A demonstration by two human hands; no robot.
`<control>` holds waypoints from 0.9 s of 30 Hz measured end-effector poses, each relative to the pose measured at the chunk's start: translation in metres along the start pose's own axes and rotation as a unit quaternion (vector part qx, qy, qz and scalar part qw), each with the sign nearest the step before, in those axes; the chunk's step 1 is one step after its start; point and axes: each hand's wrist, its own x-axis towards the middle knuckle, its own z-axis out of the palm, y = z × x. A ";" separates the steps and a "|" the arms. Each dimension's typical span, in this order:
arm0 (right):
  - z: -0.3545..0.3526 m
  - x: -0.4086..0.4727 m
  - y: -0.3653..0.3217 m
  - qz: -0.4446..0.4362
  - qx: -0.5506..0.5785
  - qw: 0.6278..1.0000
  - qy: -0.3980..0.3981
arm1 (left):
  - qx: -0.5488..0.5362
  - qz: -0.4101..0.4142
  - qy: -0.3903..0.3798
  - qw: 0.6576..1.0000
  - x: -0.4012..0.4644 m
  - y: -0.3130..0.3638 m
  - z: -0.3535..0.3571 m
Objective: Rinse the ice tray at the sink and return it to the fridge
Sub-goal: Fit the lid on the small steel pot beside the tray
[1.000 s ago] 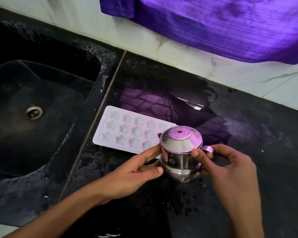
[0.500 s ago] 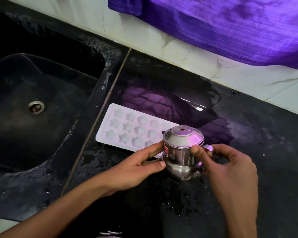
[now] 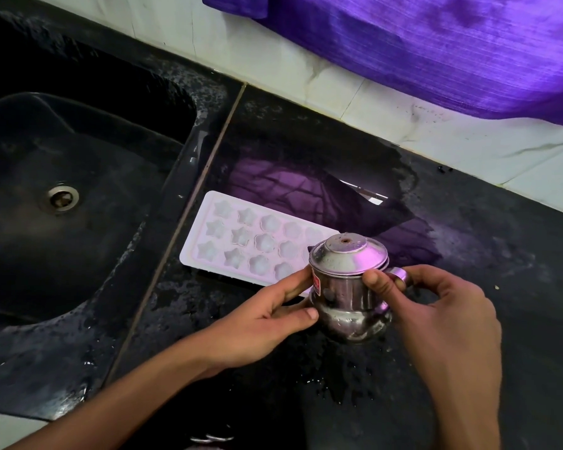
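We see 2 bare hands around a small steel pot point(image 3: 348, 287) with a domed lid point(image 3: 348, 256), standing on the black counter point(image 3: 485, 287) toward its front edge. The left hand point(image 3: 257, 323) grasps the pot's left side: the thumb lies against the rounded belly, the index finger reaches up to the rim by a red sticker point(image 3: 316, 284). The right hand point(image 3: 436, 323) grasps the right side, thumb pressed on the body just under the lid, the other fingers curled around the pot's handle point(image 3: 398, 276).

The ice tray point(image 3: 241, 241), white, with star- and flower-shaped cells in 3 rows, lies flat on the counter just behind and left of the pot, near the seam point(image 3: 182, 222) that runs between counter and sink surround. Its right end is hidden behind the pot and the left fingers; we cannot tell whether tray and pot touch.

The counter around the tray and pot is wet, with drops and smears toward the front edge. The black sink point(image 3: 78, 222) lies beyond the counter's left edge, its metal drain point(image 3: 62, 198) showing in the basin floor. A white tiled wall point(image 3: 355, 92) runs along the counter's back edge, and a purple cloth point(image 3: 436, 43) hangs over it; a purple reflection shows on the wet counter behind the tray.
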 end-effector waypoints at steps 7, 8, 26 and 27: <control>-0.001 -0.002 0.001 0.009 0.005 1.000 -0.007 | -0.015 0.012 0.002 1.000 -0.001 0.001 0.004; 0.000 -0.002 0.003 0.006 0.016 1.000 -0.005 | -0.018 0.015 0.003 1.000 -0.001 0.000 0.003; -0.003 -0.025 0.014 0.034 0.040 0.998 -0.020 | -0.042 0.038 -0.078 0.995 -0.019 -0.017 0.009; -0.004 -0.025 0.012 0.037 0.027 0.999 -0.020 | -0.042 0.036 -0.081 0.995 -0.019 -0.018 0.010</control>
